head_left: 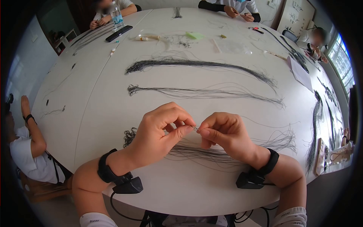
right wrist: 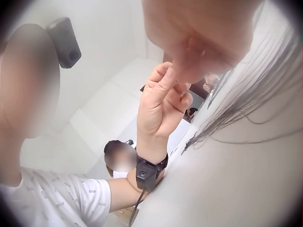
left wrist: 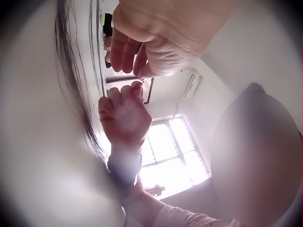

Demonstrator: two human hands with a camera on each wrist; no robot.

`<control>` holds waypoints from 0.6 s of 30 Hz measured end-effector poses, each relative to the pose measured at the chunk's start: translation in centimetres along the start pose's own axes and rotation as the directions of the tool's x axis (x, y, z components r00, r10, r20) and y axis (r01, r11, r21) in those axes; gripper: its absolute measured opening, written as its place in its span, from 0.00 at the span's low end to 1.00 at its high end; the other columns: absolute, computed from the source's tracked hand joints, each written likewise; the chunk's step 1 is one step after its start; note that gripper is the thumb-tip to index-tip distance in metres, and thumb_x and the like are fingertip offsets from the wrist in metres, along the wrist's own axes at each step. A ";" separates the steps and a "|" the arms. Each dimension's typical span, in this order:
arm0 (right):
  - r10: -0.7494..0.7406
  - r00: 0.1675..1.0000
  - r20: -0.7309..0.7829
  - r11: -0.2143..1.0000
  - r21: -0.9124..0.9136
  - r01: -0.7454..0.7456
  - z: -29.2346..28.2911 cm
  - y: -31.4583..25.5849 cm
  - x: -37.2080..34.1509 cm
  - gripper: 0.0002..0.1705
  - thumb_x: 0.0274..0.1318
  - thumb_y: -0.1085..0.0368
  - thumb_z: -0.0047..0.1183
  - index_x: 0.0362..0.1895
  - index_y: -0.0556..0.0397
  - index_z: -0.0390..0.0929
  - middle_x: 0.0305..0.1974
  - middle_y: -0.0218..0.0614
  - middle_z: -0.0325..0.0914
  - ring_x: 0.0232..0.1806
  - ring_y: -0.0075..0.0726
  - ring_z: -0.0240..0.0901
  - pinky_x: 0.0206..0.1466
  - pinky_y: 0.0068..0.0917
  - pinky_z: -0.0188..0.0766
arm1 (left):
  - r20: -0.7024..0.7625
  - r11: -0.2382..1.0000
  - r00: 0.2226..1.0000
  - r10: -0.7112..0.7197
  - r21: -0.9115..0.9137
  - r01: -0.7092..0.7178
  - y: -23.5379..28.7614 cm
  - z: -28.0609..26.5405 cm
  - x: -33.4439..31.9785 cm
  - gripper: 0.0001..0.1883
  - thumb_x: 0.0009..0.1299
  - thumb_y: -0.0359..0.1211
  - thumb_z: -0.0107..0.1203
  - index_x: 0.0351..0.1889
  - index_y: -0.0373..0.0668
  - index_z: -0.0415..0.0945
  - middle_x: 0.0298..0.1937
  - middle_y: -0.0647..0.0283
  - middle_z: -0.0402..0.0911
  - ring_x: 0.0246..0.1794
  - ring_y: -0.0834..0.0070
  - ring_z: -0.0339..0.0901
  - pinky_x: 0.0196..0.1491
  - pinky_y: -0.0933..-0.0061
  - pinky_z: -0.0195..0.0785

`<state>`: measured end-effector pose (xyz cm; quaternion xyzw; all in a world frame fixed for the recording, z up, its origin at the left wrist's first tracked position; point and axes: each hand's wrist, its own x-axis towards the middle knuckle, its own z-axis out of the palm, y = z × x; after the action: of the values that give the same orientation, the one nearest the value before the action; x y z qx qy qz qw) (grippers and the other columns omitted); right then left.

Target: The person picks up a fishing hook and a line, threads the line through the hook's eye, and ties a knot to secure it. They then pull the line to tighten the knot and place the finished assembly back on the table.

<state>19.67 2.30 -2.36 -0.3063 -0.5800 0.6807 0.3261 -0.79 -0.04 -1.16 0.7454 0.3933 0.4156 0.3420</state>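
In the head view both hands meet over the near part of the table. My left hand (head_left: 153, 130) pinches a tiny, thin wire-like loop (head_left: 195, 128) between thumb and forefinger. From the other side, my right hand (head_left: 232, 136) pinches the same piece, its fingertips almost meeting the left ones. What kind of piece it is, I cannot tell. Beneath the hands lies a bundle of thin dark strands (head_left: 206, 153), its curled, looped ends at the left and partly hidden. In the left wrist view the right hand (left wrist: 124, 113) faces the left; fingers hide the piece in both wrist views.
Beyond the hands lie a thinner strand bundle (head_left: 170, 90) and a thicker one (head_left: 189, 63). Farther back are a green paper (head_left: 194, 35), a black case (head_left: 119, 33) and a water bottle (head_left: 117, 18). A phone on a clear stand (head_left: 336, 154) is at right. Other people sit around the table.
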 end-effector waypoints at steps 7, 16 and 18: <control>-0.010 1.000 0.006 0.991 -0.130 0.011 -0.1 -0.1 0.0 0.04 0.58 0.71 0.52 0.35 0.60 0.74 0.25 0.31 0.75 0.27 0.21 0.73 0.30 0.17 0.72 | -0.069 0.994 0.994 -0.084 -0.069 0.079 0.3 0.3 0.0 0.04 0.63 0.22 0.54 0.33 0.41 0.76 0.33 0.70 0.75 0.32 0.83 0.74 0.28 0.84 0.65; -0.025 1.000 0.014 0.988 -0.152 0.027 0.0 -0.1 -0.1 0.03 0.58 0.72 0.51 0.34 0.61 0.75 0.27 0.32 0.74 0.27 0.20 0.73 0.31 0.17 0.73 | -0.135 0.992 0.989 -0.068 -0.119 0.052 0.1 0.4 0.0 0.04 0.63 0.23 0.55 0.33 0.42 0.75 0.33 0.70 0.74 0.32 0.85 0.71 0.27 0.84 0.64; 0.001 1.000 0.022 0.995 -0.102 0.001 0.1 0.0 -0.1 0.03 0.57 0.72 0.51 0.33 0.61 0.74 0.27 0.31 0.74 0.27 0.20 0.73 0.32 0.17 0.73 | -0.126 0.995 0.992 -0.022 -0.102 0.010 -0.3 0.1 0.0 0.03 0.65 0.23 0.53 0.34 0.41 0.73 0.34 0.69 0.72 0.31 0.85 0.70 0.26 0.85 0.65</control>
<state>19.63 2.20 -2.33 -0.3151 -0.6176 0.6536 0.3035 -0.84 0.04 -1.43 0.6961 0.3987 0.4788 0.3568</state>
